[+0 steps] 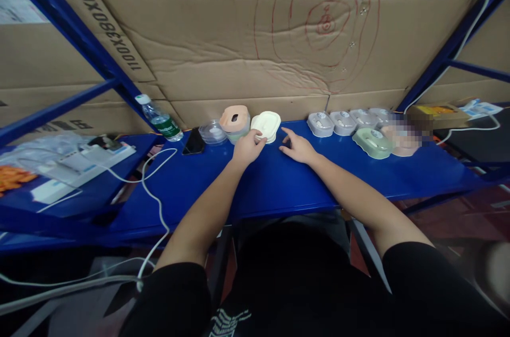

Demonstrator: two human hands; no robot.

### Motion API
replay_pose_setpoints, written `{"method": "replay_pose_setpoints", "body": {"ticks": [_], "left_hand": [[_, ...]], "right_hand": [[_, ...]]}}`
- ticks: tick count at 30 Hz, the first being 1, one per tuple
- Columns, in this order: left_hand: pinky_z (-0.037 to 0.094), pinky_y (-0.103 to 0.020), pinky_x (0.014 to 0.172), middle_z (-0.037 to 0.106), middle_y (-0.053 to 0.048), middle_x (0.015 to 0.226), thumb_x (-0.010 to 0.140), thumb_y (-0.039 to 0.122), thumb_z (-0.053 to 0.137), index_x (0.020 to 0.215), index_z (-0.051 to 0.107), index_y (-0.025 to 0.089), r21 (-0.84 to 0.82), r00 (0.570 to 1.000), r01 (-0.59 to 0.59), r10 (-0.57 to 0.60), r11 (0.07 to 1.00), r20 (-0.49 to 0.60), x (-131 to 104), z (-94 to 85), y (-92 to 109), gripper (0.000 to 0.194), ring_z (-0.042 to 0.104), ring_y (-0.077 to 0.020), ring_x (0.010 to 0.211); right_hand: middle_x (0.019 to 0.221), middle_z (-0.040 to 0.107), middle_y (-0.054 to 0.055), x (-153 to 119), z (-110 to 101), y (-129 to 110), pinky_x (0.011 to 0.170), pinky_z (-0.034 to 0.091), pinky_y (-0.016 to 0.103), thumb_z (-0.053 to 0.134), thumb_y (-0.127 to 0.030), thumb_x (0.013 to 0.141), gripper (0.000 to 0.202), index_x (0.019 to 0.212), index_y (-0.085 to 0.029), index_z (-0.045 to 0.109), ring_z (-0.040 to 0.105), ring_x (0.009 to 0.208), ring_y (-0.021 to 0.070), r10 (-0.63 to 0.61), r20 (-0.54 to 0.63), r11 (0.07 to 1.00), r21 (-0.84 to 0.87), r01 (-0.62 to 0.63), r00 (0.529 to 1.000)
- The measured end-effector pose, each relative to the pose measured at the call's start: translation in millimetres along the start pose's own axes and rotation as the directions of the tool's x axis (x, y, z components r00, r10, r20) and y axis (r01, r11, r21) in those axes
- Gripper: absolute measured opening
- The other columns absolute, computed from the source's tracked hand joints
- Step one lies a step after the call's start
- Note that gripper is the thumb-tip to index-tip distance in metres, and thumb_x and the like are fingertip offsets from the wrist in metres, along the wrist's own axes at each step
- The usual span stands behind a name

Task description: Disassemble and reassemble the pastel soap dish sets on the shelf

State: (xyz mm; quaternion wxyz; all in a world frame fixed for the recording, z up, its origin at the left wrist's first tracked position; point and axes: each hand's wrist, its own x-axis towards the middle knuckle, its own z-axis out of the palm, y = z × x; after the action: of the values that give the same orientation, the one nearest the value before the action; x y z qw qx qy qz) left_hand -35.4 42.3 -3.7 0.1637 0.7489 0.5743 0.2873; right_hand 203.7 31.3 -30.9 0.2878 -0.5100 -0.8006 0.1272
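In the head view a cream-coloured plastic lid, rounded-square in outline, is tilted up at the back middle of the blue table. My left hand is closed on its near left edge, thumb and fingers together. Just right of the lid is my right hand, its fingers apart and nothing in them. Left of the lid stands a peach-coloured lid with a dark oval slot, on top of a clear container. Whether anything lies beneath the cream lid is hidden.
A clear plastic tub, a black phone and a water bottle stand left. Several lidded pale boxes line the back right, with a green-lidded box in front. A white cable hangs over the table's left side.
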Motion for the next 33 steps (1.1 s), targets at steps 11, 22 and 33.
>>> {"method": "replay_pose_setpoints", "body": {"ticks": [11,22,33], "left_hand": [[0.047,-0.035,0.077,0.075,-0.004,0.085,0.095,0.058,0.057,0.098,0.063,0.026,0.011,0.999,0.036,-0.036,0.999,-0.014,1.0,-1.6,-4.2,0.033,0.072,-0.0256,0.087],[0.046,-0.033,0.072,0.074,-0.002,0.081,0.092,0.050,0.064,0.095,0.065,0.025,0.044,0.982,-0.139,0.132,0.989,0.132,-10.8,-16.0,3.5,0.025,0.068,-0.0226,0.080],[0.038,-0.029,0.064,0.072,-0.002,0.074,0.091,0.048,0.064,0.081,0.064,0.022,0.108,0.931,-0.273,0.234,0.956,0.279,-14.2,-20.6,7.4,0.028,0.063,-0.0189,0.069]], "right_hand": [[0.137,0.070,0.015,1.4,-1.6,4.9,0.090,0.059,0.048,0.073,-0.045,0.085,0.099,0.167,-0.022,0.021,0.074,0.089,0.0277,0.061,-0.058,0.980,0.193,-0.049,0.996],[0.073,0.071,0.005,-1.8,-26.7,17.1,0.058,0.050,0.030,0.045,-0.063,0.097,0.051,0.079,-0.020,0.067,0.060,0.054,0.0158,0.202,-0.091,0.861,0.490,-0.132,0.975],[0.051,0.052,0.000,-5.2,-31.7,10.8,0.055,0.036,0.030,0.042,-0.084,0.092,0.072,0.054,-0.023,0.051,0.046,0.051,0.0144,0.227,0.010,0.855,0.477,-0.204,0.974]]}}
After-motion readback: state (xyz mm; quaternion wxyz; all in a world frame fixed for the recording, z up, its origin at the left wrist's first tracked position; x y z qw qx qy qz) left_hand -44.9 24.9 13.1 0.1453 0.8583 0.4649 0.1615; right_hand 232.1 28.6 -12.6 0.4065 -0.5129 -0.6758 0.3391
